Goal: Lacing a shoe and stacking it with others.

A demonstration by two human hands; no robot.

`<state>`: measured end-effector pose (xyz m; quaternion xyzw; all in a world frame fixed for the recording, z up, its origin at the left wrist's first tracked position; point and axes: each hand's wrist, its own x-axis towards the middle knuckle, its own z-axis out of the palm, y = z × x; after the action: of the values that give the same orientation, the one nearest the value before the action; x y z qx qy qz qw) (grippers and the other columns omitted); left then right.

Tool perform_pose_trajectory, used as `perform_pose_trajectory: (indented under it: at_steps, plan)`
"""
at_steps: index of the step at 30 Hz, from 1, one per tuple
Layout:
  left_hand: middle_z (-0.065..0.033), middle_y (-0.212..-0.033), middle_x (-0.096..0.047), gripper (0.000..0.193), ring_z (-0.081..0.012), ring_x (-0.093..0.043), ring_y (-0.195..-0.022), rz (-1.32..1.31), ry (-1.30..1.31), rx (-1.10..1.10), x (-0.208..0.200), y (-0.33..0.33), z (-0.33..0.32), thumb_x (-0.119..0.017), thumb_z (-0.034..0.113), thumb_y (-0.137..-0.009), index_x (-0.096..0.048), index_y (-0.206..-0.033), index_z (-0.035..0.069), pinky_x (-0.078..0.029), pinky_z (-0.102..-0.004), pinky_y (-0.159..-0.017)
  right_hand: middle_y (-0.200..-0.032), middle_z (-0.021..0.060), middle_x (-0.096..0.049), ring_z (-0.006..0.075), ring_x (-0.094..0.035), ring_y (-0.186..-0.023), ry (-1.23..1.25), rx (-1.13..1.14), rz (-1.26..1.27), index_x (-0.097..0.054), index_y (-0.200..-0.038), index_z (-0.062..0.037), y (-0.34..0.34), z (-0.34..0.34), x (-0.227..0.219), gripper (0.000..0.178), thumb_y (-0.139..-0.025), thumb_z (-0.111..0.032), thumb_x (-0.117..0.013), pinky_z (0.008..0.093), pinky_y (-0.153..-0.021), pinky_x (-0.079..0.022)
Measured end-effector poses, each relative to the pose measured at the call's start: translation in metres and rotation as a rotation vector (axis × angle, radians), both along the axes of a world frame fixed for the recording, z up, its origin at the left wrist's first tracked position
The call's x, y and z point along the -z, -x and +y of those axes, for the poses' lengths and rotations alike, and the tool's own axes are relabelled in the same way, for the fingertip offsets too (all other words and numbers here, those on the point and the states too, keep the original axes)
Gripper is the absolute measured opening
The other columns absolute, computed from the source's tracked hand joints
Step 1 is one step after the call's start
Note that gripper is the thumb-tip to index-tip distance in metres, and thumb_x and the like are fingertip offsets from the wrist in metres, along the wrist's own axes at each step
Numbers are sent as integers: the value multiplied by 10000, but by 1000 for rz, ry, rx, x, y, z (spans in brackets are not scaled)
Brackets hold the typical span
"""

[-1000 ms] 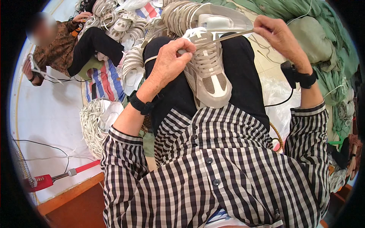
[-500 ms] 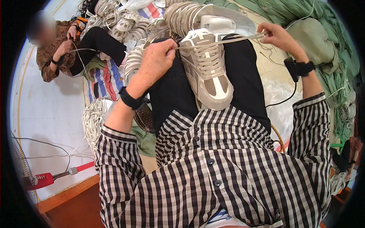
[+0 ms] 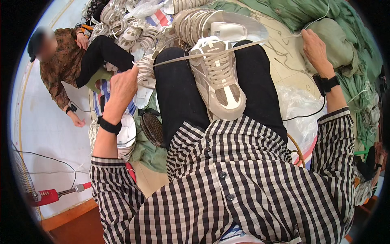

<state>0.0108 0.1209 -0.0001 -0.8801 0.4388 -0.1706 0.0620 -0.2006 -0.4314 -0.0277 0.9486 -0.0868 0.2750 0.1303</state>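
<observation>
A beige and grey sneaker [image 3: 221, 103] rests between my thighs, its toe toward my belly and its laces crossing the tongue. A flat beige shoelace [image 3: 174, 60] stretches across the upper part of the sneaker, slanting up to the right. One side of it runs to my left hand [image 3: 123, 87], closed around it beyond my left knee. Higher up and far to the right, my right hand [image 3: 315, 49] pinches the other side, beside the green cloth. Both hands are held wide apart, and the fingertips of the left are partly hidden.
Rows of similar shoes [image 3: 191, 26] are piled beyond my knees. Green cloth [image 3: 284, 14] and bundles lie at the right, with clear plastic [image 3: 298, 103] by my right leg. A seated co-worker [image 3: 61, 61] is at the far left. A red-handled tool [image 3: 48, 196] lies lower left.
My hands have moved farther apart, the left down and outward, the right outward, drawing the shoelace out longer. The co-worker's one arm has dropped toward the floor.
</observation>
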Motion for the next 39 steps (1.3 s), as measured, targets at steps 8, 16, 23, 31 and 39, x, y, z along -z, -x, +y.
perform_pose_trajectory:
  at_steps: [8, 16, 23, 31, 39]
  plan:
    - [-206, -650, -581, 47, -395, -605, -648, 12, 20, -146, 14, 1, 73, -497, 63, -842, -495, -811, 28, -455, -477, -566, -841, 207, -559, 416, -551, -847, -77, 152, 65, -460, -899, -21, 51, -50, -3, 70, -835, -40, -438, 499, -737, -432]
    - [-223, -686, -606, 147, -401, -620, -686, 169, 185, -271, 42, 10, 115, -455, 125, -915, -561, -860, 39, -462, -481, -591, -789, 260, -593, 457, -577, -801, -234, 265, 13, -513, -904, -24, 88, -44, 27, 101, -881, -89, -438, 536, -692, -441]
    - [-251, -687, -581, 148, -436, -592, -686, 152, 190, -293, 66, 5, 139, -475, 96, -907, -565, -819, 20, -437, -505, -592, -759, 248, -604, 412, -593, -733, -410, 218, -77, -575, -952, -20, 104, -40, 57, 136, -863, -69, -484, 469, -651, -467]
    - [-243, -685, -596, 99, -435, -603, -689, 190, 180, -362, 88, 0, 142, -506, 51, -867, -595, -842, 17, -455, -494, -605, -706, 38, -616, 88, -559, -610, -1171, -237, -174, -564, -992, -24, 34, 97, 3, 127, -884, -25, -497, 256, -552, -475]
    - [-45, -673, -612, 84, -81, -577, -598, 619, 841, -295, 39, 17, 53, -520, 46, -895, -585, -922, 1, -435, -237, -513, -706, 55, -628, 105, -568, -630, -1259, -487, -95, -594, -919, 1, -44, 164, -6, 82, -890, -17, -520, 265, -598, -472]
